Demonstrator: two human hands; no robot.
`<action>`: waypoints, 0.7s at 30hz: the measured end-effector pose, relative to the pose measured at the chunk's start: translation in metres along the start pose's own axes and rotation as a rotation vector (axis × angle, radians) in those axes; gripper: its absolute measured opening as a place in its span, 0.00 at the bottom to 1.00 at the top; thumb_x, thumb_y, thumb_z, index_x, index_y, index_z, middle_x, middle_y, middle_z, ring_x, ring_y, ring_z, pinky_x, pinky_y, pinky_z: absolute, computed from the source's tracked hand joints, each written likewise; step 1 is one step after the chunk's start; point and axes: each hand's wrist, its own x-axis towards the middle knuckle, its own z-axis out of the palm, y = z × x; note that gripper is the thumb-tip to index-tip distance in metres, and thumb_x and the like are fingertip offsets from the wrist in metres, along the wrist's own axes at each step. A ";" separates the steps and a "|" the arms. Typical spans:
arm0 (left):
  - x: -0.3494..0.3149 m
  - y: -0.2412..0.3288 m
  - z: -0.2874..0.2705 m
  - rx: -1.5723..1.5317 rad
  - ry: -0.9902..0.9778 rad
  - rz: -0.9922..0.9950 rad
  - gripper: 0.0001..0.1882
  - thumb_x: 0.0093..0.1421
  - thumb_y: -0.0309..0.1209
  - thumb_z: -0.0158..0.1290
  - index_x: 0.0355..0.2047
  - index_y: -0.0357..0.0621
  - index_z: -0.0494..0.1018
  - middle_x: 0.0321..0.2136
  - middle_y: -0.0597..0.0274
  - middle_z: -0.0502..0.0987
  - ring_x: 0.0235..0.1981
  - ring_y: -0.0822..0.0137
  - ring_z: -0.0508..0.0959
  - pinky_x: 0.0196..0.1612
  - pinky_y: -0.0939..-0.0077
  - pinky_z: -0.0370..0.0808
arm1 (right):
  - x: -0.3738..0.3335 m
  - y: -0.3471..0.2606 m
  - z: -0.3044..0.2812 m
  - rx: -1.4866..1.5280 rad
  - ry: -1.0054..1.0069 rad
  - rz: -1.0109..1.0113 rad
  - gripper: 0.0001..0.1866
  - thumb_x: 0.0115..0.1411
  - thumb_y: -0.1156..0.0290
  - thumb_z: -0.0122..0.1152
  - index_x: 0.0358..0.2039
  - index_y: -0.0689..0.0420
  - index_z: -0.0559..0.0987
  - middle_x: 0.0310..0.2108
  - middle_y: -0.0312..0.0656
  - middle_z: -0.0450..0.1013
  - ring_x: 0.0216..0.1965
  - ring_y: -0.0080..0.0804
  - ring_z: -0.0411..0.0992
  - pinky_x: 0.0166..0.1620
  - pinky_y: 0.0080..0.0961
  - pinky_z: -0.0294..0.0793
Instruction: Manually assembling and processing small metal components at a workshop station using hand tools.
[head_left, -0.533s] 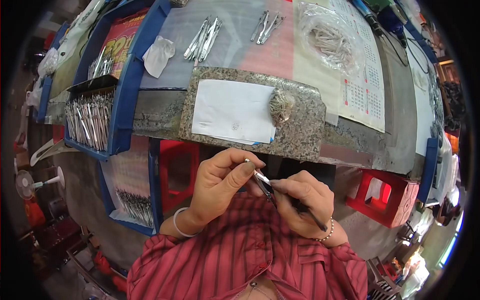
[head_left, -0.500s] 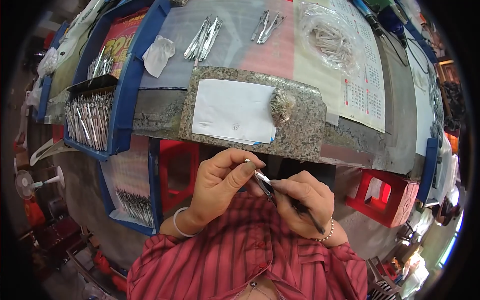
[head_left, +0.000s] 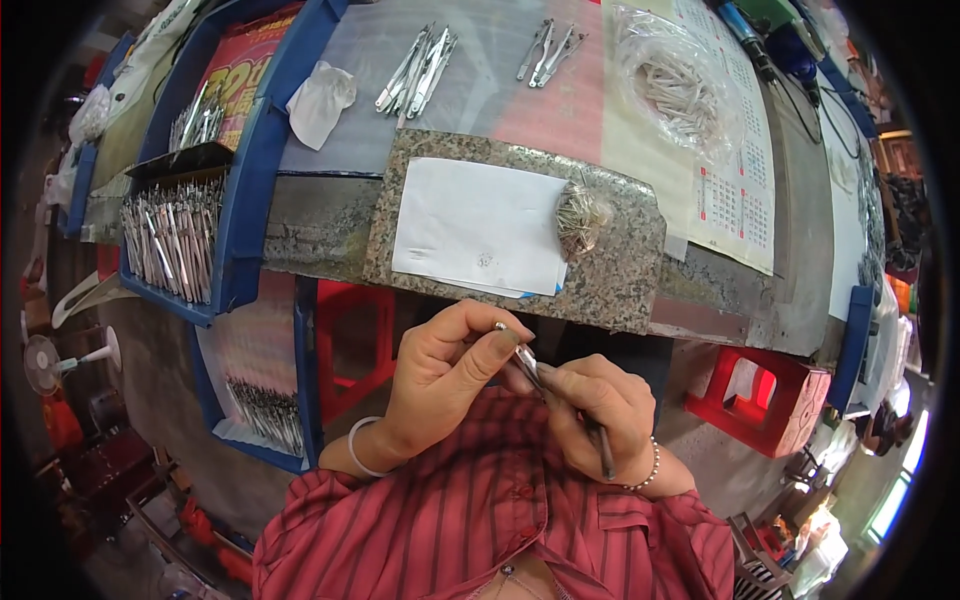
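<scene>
Over my lap, just off the table's front edge, both hands meet. My left hand [head_left: 440, 370] is closed, thumb and forefinger pinching one end of a slim silver metal piece [head_left: 525, 358]. My right hand [head_left: 600, 400] is closed around a slim dark-handled tool [head_left: 606, 458], whose handle end sticks out below the palm. The tool's front end lies at the metal piece, beside my right thumb. My fingers cover most of the tool, so its jaws or tip cannot be made out.
Ahead lies a granite slab [head_left: 630, 270] with white paper [head_left: 480, 225] and a bundle of thin metal pins [head_left: 578, 222]. Similar silver pieces [head_left: 418, 72] lie behind it. A blue tray [head_left: 240, 230] of metal pieces stands left; a plastic bag [head_left: 680, 90] holds pale strips at far right.
My right hand has turned slightly and shifted a little left, so the tool's handle points more steeply down. My left hand keeps its pinch. The view has shifted slightly.
</scene>
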 end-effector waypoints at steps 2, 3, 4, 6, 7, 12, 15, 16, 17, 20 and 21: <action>0.001 0.001 -0.001 0.035 -0.011 0.015 0.08 0.66 0.28 0.47 0.41 0.36 0.72 0.28 0.64 0.76 0.28 0.78 0.77 0.32 0.86 0.74 | 0.002 -0.001 -0.002 -0.014 -0.005 0.004 0.17 0.44 0.85 0.63 0.37 0.63 0.78 0.24 0.42 0.72 0.19 0.32 0.71 0.20 0.23 0.69; 0.001 0.002 -0.002 0.073 -0.020 0.033 0.08 0.66 0.28 0.47 0.40 0.36 0.72 0.29 0.64 0.76 0.28 0.78 0.77 0.32 0.86 0.74 | 0.003 -0.001 -0.004 -0.026 -0.009 0.005 0.16 0.44 0.85 0.63 0.37 0.62 0.78 0.24 0.41 0.72 0.20 0.32 0.71 0.20 0.23 0.69; 0.001 0.003 -0.003 0.070 -0.017 0.034 0.08 0.66 0.28 0.47 0.40 0.36 0.72 0.29 0.64 0.76 0.28 0.78 0.77 0.32 0.86 0.74 | 0.005 -0.002 -0.005 -0.026 -0.014 0.005 0.16 0.44 0.85 0.63 0.37 0.62 0.78 0.24 0.41 0.72 0.20 0.32 0.71 0.20 0.23 0.69; 0.000 0.005 -0.005 0.163 -0.021 0.030 0.08 0.66 0.28 0.47 0.40 0.35 0.71 0.29 0.64 0.76 0.28 0.79 0.77 0.31 0.86 0.74 | 0.008 -0.005 -0.010 -0.073 -0.019 0.037 0.16 0.45 0.85 0.64 0.37 0.62 0.78 0.23 0.41 0.72 0.19 0.31 0.71 0.20 0.23 0.69; 0.000 0.006 -0.007 0.161 -0.018 0.030 0.08 0.66 0.28 0.47 0.40 0.35 0.71 0.29 0.64 0.76 0.28 0.79 0.77 0.31 0.86 0.74 | 0.010 -0.006 -0.013 -0.082 -0.006 0.040 0.15 0.45 0.85 0.64 0.37 0.62 0.79 0.23 0.41 0.72 0.19 0.31 0.71 0.20 0.22 0.68; 0.000 0.005 -0.008 0.071 0.012 0.023 0.08 0.67 0.28 0.46 0.40 0.35 0.71 0.29 0.64 0.75 0.28 0.78 0.77 0.31 0.86 0.74 | 0.010 -0.008 -0.008 -0.060 -0.025 0.051 0.16 0.44 0.85 0.64 0.37 0.62 0.79 0.23 0.41 0.72 0.19 0.30 0.71 0.20 0.23 0.68; 0.001 0.004 -0.009 0.049 -0.015 0.046 0.08 0.67 0.28 0.46 0.41 0.35 0.71 0.29 0.64 0.76 0.28 0.78 0.77 0.31 0.86 0.74 | 0.012 -0.007 -0.003 -0.069 -0.036 0.022 0.17 0.43 0.85 0.64 0.37 0.62 0.79 0.23 0.40 0.72 0.19 0.30 0.71 0.20 0.22 0.68; 0.000 0.005 -0.009 0.049 -0.013 0.047 0.08 0.67 0.28 0.46 0.41 0.35 0.71 0.29 0.64 0.76 0.28 0.78 0.77 0.31 0.86 0.74 | 0.013 -0.007 -0.002 -0.061 -0.030 0.015 0.17 0.43 0.85 0.64 0.37 0.63 0.78 0.23 0.40 0.72 0.19 0.30 0.71 0.20 0.22 0.68; 0.000 0.005 -0.009 0.048 -0.010 0.044 0.08 0.67 0.28 0.46 0.41 0.35 0.71 0.29 0.64 0.76 0.28 0.78 0.77 0.31 0.86 0.74 | 0.012 -0.008 -0.002 -0.061 -0.031 0.014 0.17 0.43 0.85 0.64 0.37 0.63 0.78 0.23 0.40 0.72 0.19 0.30 0.71 0.20 0.22 0.68; -0.001 0.005 -0.010 0.028 -0.007 0.035 0.08 0.67 0.28 0.46 0.41 0.35 0.71 0.29 0.64 0.76 0.28 0.78 0.77 0.32 0.86 0.74 | 0.012 -0.009 -0.001 -0.095 -0.058 0.007 0.18 0.42 0.85 0.64 0.38 0.63 0.78 0.23 0.41 0.72 0.19 0.30 0.71 0.20 0.22 0.69; -0.001 0.005 -0.010 0.013 -0.003 0.030 0.08 0.67 0.28 0.46 0.41 0.35 0.71 0.29 0.64 0.76 0.28 0.78 0.77 0.32 0.86 0.74 | 0.012 -0.008 0.000 -0.084 -0.040 0.001 0.18 0.42 0.86 0.64 0.38 0.63 0.78 0.23 0.41 0.72 0.19 0.30 0.71 0.20 0.22 0.69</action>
